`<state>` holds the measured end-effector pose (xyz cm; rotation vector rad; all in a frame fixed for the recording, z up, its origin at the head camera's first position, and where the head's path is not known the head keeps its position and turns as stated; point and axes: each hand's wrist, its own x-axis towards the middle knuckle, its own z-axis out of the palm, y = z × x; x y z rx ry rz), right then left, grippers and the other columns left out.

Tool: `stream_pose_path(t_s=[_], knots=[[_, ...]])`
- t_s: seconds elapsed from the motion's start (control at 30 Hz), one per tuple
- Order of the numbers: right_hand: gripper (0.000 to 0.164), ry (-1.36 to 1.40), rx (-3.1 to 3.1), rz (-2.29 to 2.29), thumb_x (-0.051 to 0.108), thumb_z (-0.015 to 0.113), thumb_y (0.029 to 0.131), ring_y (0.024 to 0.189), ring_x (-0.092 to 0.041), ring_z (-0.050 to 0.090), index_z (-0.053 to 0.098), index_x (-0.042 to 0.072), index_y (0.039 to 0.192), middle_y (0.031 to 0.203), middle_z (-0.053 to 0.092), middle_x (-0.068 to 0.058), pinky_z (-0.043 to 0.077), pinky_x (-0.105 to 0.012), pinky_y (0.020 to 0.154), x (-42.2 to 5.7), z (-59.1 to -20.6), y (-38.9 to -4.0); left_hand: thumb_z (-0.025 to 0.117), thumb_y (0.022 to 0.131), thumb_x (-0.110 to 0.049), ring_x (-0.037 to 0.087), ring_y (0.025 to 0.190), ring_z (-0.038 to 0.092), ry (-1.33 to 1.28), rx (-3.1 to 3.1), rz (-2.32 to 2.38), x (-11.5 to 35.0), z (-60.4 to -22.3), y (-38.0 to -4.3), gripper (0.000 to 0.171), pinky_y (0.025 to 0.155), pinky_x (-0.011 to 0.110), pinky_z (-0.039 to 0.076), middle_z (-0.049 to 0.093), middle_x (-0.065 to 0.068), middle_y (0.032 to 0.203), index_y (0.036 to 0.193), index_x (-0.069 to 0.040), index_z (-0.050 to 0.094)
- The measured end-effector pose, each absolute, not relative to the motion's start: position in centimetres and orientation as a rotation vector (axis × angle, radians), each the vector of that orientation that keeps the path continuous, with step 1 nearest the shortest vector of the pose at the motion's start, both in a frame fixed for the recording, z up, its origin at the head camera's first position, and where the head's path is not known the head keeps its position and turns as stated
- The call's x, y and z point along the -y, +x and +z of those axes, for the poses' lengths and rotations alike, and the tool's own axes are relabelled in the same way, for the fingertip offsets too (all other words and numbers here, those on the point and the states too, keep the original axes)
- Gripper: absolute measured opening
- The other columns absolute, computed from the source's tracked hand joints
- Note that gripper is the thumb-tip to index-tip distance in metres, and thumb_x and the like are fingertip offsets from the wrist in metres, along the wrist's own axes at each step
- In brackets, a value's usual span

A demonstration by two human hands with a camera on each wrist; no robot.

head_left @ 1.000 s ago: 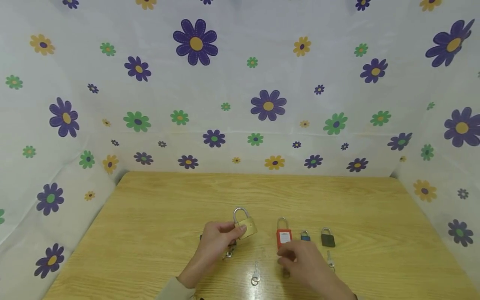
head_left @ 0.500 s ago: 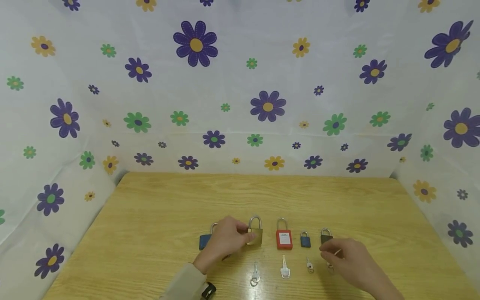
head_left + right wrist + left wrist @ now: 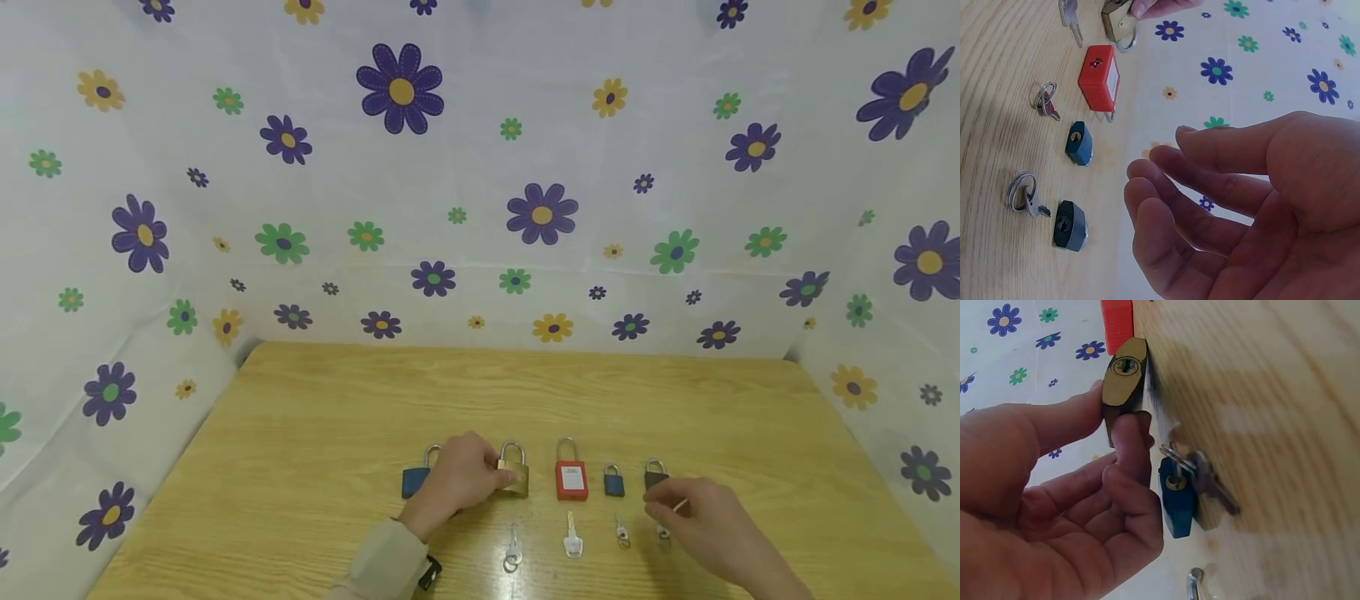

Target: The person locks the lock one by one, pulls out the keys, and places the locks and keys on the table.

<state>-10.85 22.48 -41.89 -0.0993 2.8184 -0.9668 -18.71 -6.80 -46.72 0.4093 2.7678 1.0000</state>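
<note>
Between thumb and fingers my left hand (image 3: 461, 479) pinches the brass padlock (image 3: 514, 479), low at the table; in the left wrist view its keyhole end (image 3: 1125, 365) faces the camera. Partly behind that hand is a larger blue padlock (image 3: 415, 482); the left wrist view shows a key in it with keys (image 3: 1205, 478) hanging from a ring. My right hand (image 3: 708, 521) hovers with loosely bent fingers and holds nothing. Nearest to it is the black padlock (image 3: 655, 477), partly covered in the head view but whole in the right wrist view.
A red padlock (image 3: 572, 481) and a small blue padlock (image 3: 613, 482) stand in the same row. In front lie a key on a ring (image 3: 513, 550), a plain key (image 3: 573, 537), small ringed keys (image 3: 622, 533) and more keys (image 3: 1027, 197). Flowered cloth surrounds the wooden table (image 3: 337, 400).
My left hand has brought the brass padlock down and to the right, into line with the others. My right hand has shifted right, from before the red padlock to before the black one.
</note>
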Motion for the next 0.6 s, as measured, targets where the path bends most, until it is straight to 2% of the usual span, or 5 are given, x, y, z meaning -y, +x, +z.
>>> stream_pose_path(t_s=[0.1,0.2,0.6], knots=[[0.008,-0.087,-2.823,-0.974,0.01,0.069,0.088,0.07,-0.011,0.06,0.075,0.008,0.094,0.091,0.075,-0.002,0.054,-0.034,0.063,-22.4,-42.0,-10.8,0.079,0.081,-0.026,0.002,0.033,0.015,0.429,-2.792,0.973,6.5,-46.6,-18.7,0.06,0.033,0.018,0.014,0.018,-0.011,0.039,0.042,-0.02,0.034],[0.008,-0.088,-2.823,-0.978,0.009,0.069,0.088,0.069,-0.01,0.06,0.075,0.008,0.094,0.091,0.075,-0.003,0.054,-0.033,0.062,-22.2,-42.1,-10.8,0.08,0.08,-0.026,0.002,0.035,0.012,0.461,-2.832,0.92,6.3,-46.5,-18.6,0.065,0.035,0.018,0.012,0.014,-0.012,0.04,0.041,-0.021,0.028],[0.011,-0.095,-2.791,-0.967,0.015,0.068,0.09,0.069,-0.011,0.06,0.075,0.009,0.095,0.091,0.074,-0.002,0.054,-0.032,0.058,-22.2,-42.5,-10.8,0.082,0.077,-0.027,0.002,0.038,0.01,0.535,-2.918,0.891,5.7,-46.1,-18.1,0.066,0.036,0.018,0.01,0.012,-0.01,0.045,0.044,-0.02,0.025]])
